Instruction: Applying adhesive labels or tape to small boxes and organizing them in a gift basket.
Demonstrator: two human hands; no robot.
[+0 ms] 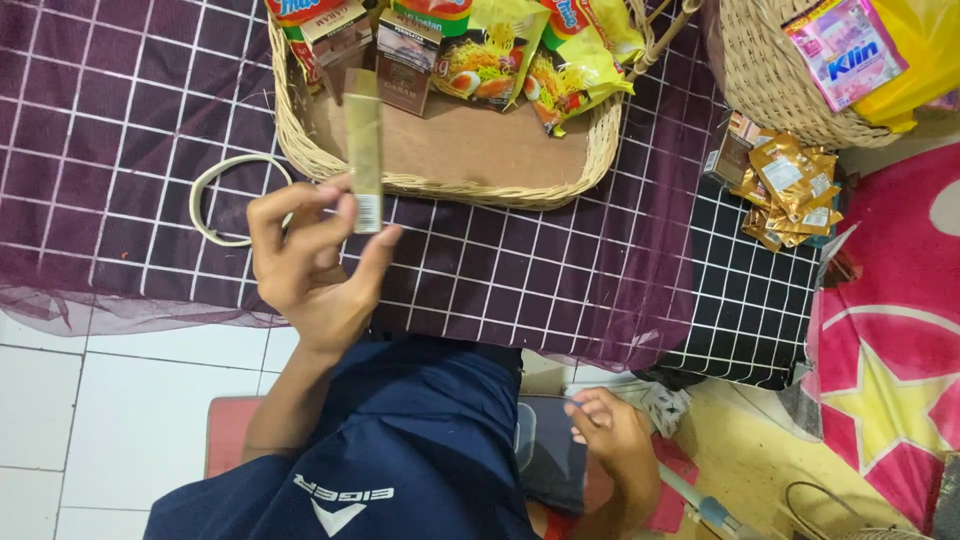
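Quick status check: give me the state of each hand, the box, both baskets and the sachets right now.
Left hand: raised, fingers pinching the slim box.
Slim box: held upright over the tray's rim.
Right hand: low by the lap, resting on a dark thing, holding nothing visible.
Tray basket: partly filled; packets and small boxes at the far side.
Round basket: holds packets.
Sachets: piled loose on the cloth.

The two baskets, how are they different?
The shallow basket is a low, open tray with noodle packets and small boxes at its far end; the deep basket has tall rounded walls, cut off by the frame, holding a pink packet. Both are tan woven wicker.
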